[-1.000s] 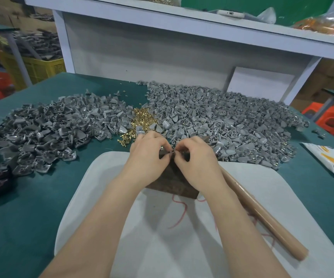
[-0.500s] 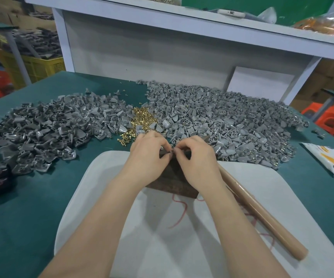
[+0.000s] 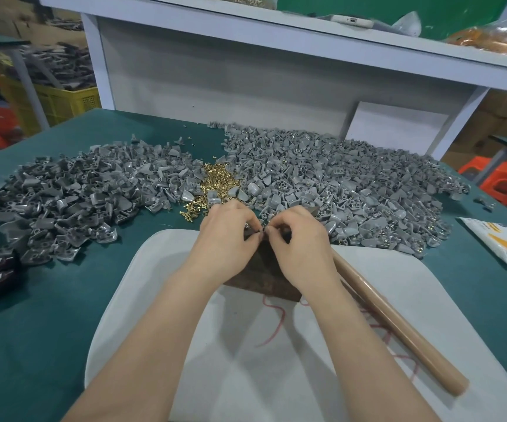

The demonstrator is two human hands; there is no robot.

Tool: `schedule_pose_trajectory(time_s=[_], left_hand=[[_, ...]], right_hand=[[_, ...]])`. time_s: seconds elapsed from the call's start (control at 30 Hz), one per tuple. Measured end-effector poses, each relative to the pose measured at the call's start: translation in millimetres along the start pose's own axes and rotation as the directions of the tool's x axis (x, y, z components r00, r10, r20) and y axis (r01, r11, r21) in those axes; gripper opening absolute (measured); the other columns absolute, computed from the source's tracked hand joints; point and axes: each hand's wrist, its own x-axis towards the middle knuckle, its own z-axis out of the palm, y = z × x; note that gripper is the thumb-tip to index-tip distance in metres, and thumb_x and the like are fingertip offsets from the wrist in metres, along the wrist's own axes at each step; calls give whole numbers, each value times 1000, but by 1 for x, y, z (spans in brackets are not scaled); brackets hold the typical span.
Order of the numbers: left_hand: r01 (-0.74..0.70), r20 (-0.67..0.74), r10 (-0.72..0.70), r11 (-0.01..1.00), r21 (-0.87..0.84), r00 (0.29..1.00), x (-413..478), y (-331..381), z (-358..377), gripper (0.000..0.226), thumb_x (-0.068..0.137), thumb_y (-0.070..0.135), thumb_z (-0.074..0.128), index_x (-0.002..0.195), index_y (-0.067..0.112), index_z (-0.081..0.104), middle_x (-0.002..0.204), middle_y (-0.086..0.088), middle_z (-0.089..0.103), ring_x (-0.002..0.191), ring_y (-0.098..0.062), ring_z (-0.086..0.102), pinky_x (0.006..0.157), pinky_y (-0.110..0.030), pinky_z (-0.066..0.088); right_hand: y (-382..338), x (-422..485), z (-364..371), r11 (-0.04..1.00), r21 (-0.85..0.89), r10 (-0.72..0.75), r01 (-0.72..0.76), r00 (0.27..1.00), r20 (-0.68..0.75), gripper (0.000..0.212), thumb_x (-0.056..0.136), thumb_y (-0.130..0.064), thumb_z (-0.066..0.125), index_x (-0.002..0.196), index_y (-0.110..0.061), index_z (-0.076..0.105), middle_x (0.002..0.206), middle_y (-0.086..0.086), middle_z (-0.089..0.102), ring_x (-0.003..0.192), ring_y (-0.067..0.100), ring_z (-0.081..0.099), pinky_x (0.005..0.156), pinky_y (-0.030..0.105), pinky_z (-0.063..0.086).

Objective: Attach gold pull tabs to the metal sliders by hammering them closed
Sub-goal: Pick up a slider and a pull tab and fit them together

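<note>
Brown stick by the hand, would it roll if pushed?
The stick looks round and smooth, so it would probably roll sideways, though the white pad may slow it. It looks stiff, likely wood. Its far end hides behind the right hand, so weight is uncertain.

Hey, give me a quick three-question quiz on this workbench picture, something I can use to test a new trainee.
1. True or false: the hammer handle lies on the white mat and neither hand grips it.
2. Where is the small heap of gold tabs?
A. between the left grey heap and the right grey heap
B. on the white mat
C. beside the yellow-and-white packet
3. Fill the gap: the left hand and the right hand both pinch a small piece over a dark ___ that sits on the mat.

Key: 1 true; 2 A; 3 block.
</note>
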Motion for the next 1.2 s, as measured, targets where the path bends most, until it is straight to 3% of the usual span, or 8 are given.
schedule_pose_trajectory(time_s=[0.23,0.43,0.6,0.7,0.8,0.93,1.07,1.2], left_hand=[[-9,-5,9,1000,11,1000,0,2,1,9,88,19,62,88,17,70,107,-3,57,109,-26,46,97,-42,37],[-14,-7,14,1000,26,1000,0,3,1,11,90,20,60,90,17,70,108,-3,57,108,-25,45,96,-40,37],[-11,1,11,999,36,1000,0,3,0,11,90,21,60,91,16,70,109,-3,57,109,-26,46,96,-39,38],[0,4,0,999,32,1000,-2,5,-2,9,89,23,61,89,19,69,108,-1,57,108,-25,46,96,-39,38],[-2,5,2,1000,30,1000,-3,6,-3,8,89,23,62,80,25,62,107,1,56,107,-23,46,96,-38,37],[3,5,-3,1000,15,1000,-3,5,-3,12,88,25,63,78,27,57,107,2,55,108,-22,45,98,-38,36],[0,2,0,1000,16,1000,-2,4,-2,12,88,25,63,77,27,58,107,2,56,108,-22,45,97,-38,37],[-3,1,3,1000,8,1000,-2,3,-2,10,88,24,63,78,25,61,107,1,56,108,-22,46,96,-39,38]], right_hand=[[-5,5,2,958,-278,-50,64,997,56,13,91,-16,52,88,-10,63,96,2,56,91,23,52,73,30,32],[-7,7,0,960,-280,-17,35,998,65,12,91,-16,53,87,-11,63,90,-3,49,90,22,53,70,29,31],[-9,9,-1,947,-322,16,21,993,114,13,93,-18,52,93,-13,64,101,2,55,95,23,53,71,30,34],[-5,13,-6,966,-256,22,22,985,170,14,93,-20,54,90,-14,67,95,1,56,93,21,54,76,30,38],[5,18,-16,997,-35,81,-75,972,222,18,92,-16,55,87,-11,72,88,2,68,91,23,61,85,34,45],[14,15,-21,963,186,170,-193,977,130,15,90,-7,57,94,-9,72,92,4,72,91,20,65,91,40,48],[10,10,-11,981,140,119,-131,989,91,9,86,-13,65,90,-17,71,89,-5,66,83,9,63,86,27,49],[7,7,-3,997,6,75,-76,993,96,6,87,-19,64,89,-19,70,89,-7,54,81,10,55,81,27,46]])
